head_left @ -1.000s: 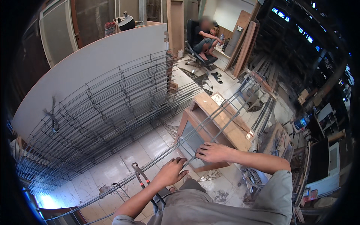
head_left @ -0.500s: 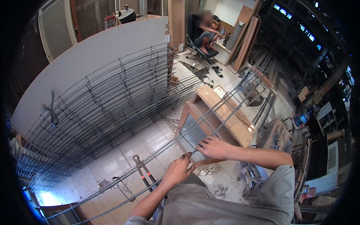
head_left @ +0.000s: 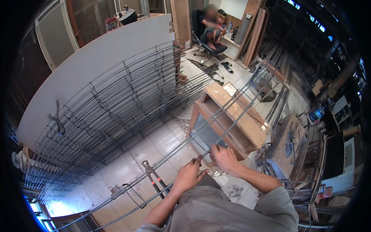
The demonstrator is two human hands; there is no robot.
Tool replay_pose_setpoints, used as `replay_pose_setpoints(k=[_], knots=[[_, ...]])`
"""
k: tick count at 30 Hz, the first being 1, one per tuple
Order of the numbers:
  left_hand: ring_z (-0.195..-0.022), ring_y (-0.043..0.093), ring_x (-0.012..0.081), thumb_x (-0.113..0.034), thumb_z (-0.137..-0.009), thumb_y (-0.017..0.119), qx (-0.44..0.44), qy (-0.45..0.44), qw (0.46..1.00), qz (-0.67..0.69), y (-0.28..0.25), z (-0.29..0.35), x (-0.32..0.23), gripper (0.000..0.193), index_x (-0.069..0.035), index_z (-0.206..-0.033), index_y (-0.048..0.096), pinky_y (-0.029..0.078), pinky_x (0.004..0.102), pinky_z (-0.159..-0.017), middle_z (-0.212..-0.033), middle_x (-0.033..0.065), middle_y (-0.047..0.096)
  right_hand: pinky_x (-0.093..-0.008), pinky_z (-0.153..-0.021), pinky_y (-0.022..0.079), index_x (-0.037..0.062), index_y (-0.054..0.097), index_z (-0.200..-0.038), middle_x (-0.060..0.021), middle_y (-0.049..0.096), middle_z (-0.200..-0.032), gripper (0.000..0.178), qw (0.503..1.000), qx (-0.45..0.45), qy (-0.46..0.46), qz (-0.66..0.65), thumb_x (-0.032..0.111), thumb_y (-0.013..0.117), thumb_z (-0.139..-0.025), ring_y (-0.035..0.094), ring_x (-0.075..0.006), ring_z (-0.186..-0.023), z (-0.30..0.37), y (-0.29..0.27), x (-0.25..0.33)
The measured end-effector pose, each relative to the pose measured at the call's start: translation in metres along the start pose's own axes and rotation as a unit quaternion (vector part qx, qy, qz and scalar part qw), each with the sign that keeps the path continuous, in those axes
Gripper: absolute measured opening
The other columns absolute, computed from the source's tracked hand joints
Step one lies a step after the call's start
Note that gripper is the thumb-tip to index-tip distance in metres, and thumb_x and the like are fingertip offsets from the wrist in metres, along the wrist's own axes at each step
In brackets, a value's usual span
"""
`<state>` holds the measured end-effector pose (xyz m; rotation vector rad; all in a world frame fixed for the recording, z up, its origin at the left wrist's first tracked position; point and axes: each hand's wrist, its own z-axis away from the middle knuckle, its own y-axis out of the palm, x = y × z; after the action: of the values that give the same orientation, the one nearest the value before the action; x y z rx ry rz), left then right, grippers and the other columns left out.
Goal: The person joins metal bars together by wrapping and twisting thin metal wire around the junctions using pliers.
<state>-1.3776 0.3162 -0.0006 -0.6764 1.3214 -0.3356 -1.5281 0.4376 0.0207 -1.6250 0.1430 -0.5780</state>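
A long cage of thin steel rods (head_left: 174, 147) runs diagonally before me, from the lower left to the upper right. Its near rod passes under my left hand (head_left: 189, 176), whose fingers curl over it while the thumb stands apart. Just to the right, my right hand (head_left: 226, 159) is closed at the same rod; whatever small piece may be in its fingertips is hidden. Left of my left forearm, pincers (head_left: 151, 172) with black and red handles rest against the cage, jaws up. A square wire stirrup (head_left: 133, 195) spans the rods further left.
A wooden cabinet (head_left: 235, 120) stands under the cage's far part. Stacked rebar cages (head_left: 116, 104) lean by a curved white panel (head_left: 96, 50) on the left. A person (head_left: 212, 27) sits on an office chair at the back. A cluttered bench (head_left: 284, 150) stands right.
My right hand has turned, its fingers now curled in tighter at the rod. My left hand stays on the rod. The view has shifted slightly, and the seated person's arms have moved.
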Motion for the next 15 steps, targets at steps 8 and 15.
replay_pose_setpoints(k=[8,15], knots=[[-0.095,0.063,0.0422,-0.027,-0.091,0.063,0.007,0.014,1.000,0.009,-0.005,-0.001,-0.001,0.055,0.000,-0.136,0.044,0.050,0.0473,-0.080,-0.109,0.0224,0.063,-0.0478,-0.062,0.053,-0.0013,0.056,-0.089,-0.0206,0.065,-0.079,0.015,0.989,-0.097,0.113,-0.015,0.013,0.059,-0.086,0.066,-0.0391,-0.069,0.003,0.006,0.023],[-0.099,0.062,0.0418,-0.021,-0.092,0.061,0.028,-0.005,0.999,0.023,-0.004,-0.002,-0.003,0.053,-0.001,-0.138,0.043,0.050,0.0469,-0.083,-0.110,0.0223,0.063,-0.0464,-0.059,0.053,-0.0003,0.057,-0.086,-0.0182,0.065,-0.073,0.017,0.991,-0.109,0.069,0.020,0.015,0.062,-0.085,0.066,-0.0371,-0.064,0.004,0.008,0.012]])
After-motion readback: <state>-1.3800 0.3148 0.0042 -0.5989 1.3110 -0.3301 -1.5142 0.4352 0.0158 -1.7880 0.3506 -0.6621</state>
